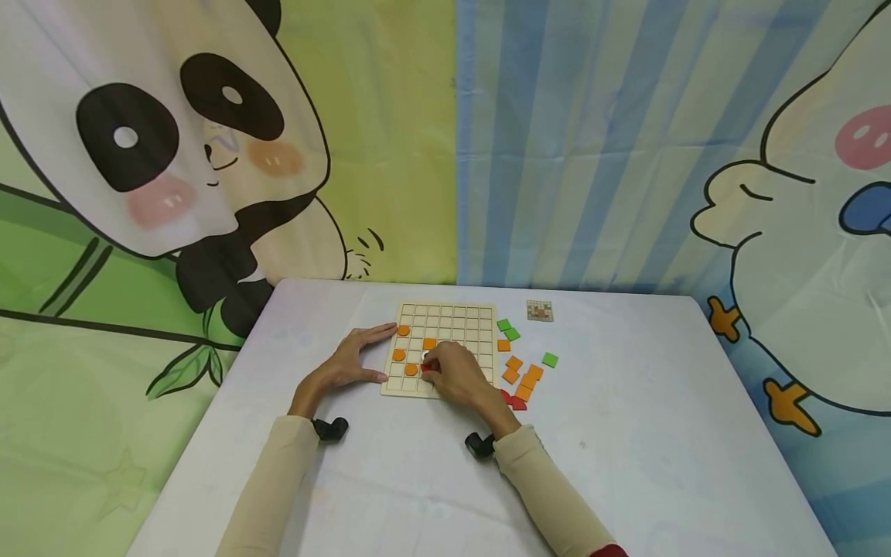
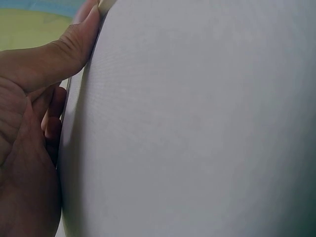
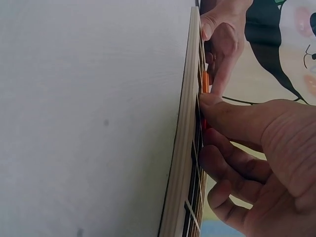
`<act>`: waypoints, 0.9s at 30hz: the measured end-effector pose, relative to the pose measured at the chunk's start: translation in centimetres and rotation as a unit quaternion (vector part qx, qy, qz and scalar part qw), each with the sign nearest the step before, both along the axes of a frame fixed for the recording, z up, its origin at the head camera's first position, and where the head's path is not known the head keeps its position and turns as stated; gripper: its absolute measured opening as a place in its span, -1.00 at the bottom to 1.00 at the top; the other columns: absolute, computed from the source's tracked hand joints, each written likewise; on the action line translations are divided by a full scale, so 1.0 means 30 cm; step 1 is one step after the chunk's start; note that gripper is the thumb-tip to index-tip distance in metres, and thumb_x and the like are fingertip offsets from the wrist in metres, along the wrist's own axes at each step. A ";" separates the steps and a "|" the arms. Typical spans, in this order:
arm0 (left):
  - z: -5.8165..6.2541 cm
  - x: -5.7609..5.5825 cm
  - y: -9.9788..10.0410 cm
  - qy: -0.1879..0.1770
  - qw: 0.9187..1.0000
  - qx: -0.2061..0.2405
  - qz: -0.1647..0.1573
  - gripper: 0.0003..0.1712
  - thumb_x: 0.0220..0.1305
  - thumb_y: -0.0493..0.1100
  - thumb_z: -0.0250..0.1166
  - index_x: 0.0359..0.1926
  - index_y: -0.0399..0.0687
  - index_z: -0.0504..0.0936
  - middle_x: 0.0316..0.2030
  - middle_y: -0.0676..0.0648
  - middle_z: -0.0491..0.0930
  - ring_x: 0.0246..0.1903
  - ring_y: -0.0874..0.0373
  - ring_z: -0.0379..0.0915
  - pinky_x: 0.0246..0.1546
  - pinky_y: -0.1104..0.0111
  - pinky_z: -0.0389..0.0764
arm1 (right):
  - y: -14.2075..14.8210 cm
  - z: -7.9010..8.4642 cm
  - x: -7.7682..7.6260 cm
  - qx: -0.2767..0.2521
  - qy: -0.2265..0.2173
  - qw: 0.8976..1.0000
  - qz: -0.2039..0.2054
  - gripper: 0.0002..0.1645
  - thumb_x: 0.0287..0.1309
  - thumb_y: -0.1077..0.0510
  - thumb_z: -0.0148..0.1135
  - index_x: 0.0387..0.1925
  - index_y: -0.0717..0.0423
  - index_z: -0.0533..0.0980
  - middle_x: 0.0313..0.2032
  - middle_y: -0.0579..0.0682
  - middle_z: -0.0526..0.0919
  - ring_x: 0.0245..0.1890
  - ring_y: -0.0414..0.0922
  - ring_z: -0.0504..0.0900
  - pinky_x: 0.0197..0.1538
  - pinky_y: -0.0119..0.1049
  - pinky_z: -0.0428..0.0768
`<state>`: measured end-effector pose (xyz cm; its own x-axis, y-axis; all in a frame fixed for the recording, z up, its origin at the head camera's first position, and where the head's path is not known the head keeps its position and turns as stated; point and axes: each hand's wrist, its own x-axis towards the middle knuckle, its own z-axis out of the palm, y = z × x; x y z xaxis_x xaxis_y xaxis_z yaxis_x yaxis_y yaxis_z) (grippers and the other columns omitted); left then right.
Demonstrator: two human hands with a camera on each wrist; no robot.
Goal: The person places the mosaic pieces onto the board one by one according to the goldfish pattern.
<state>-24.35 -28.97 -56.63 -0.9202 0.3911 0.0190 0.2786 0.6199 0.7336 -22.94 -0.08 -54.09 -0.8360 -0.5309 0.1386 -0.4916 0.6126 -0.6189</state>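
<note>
A pale wooden grid board lies on the white table. My left hand rests at its left side, thumb and index finger stretched apart and touching the edge. With thumb and fingers, my right hand pinches a small red piece low over the board's grid. In the right wrist view, red shows between the fingertips. Several orange round pieces sit in cells on the left, with an orange square just above the right hand. The right hand covers part of the board.
To the board's right lie loose green squares, orange squares and red quarter-round pieces. A small patterned card lies near the back edge of the table. Printed curtains hang behind.
</note>
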 end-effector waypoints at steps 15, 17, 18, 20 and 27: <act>-0.006 0.009 0.004 0.004 1.000 -0.007 0.005 0.23 0.00 -0.03 0.77 0.67 0.00 0.36 0.70 -0.13 0.25 0.61 -0.31 0.15 0.58 -0.40 0.09 | 0.034 0.013 0.001 -0.001 -0.007 1.000 -0.009 -0.77 0.26 0.12 0.61 -0.12 0.15 0.81 -0.36 -0.09 0.76 -0.38 -0.23 0.60 -0.21 -0.30 0.61; -0.005 0.009 0.004 0.005 1.000 -0.005 0.002 0.23 0.00 -0.02 0.77 0.66 -0.01 0.36 0.70 -0.14 0.25 0.61 -0.32 0.15 0.58 -0.40 0.09 | 0.032 0.009 -0.002 0.004 -0.005 1.000 -0.008 -0.78 0.27 0.13 0.60 -0.11 0.15 0.81 -0.35 -0.09 0.76 -0.38 -0.24 0.60 -0.21 -0.29 0.62; -0.004 0.009 0.004 0.007 1.000 -0.004 0.001 0.24 0.00 -0.01 0.77 0.66 -0.02 0.36 0.70 -0.15 0.25 0.61 -0.32 0.15 0.57 -0.40 0.10 | 0.031 0.008 -0.004 0.006 -0.005 1.000 -0.008 -0.78 0.28 0.13 0.59 -0.11 0.14 0.81 -0.35 -0.09 0.77 -0.38 -0.24 0.61 -0.21 -0.29 0.63; -0.003 0.009 0.002 0.014 1.000 -0.001 -0.003 0.24 -0.02 0.01 0.77 0.66 -0.04 0.36 0.69 -0.17 0.26 0.59 -0.34 0.17 0.55 -0.42 0.11 | 0.031 0.009 -0.005 0.002 -0.008 1.000 -0.006 -0.78 0.28 0.13 0.59 -0.10 0.14 0.81 -0.34 -0.08 0.78 -0.38 -0.23 0.61 -0.20 -0.29 0.63; -0.014 0.003 -0.005 0.042 0.999 -0.001 -0.009 0.26 -0.05 0.07 0.76 0.65 -0.05 0.37 0.68 -0.19 0.28 0.57 -0.37 0.18 0.51 -0.42 0.13 | 0.057 0.023 -0.012 -0.034 -0.021 0.999 0.000 -0.71 0.24 0.14 0.62 -0.06 0.19 0.78 -0.36 -0.08 0.74 -0.39 -0.22 0.59 -0.23 -0.32 0.59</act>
<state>-24.26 -29.13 -57.05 -0.9083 0.4074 0.0947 0.3496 0.6154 0.7064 -23.30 1.63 -53.41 -0.8421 -0.5209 0.1395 -0.4641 0.5684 -0.6794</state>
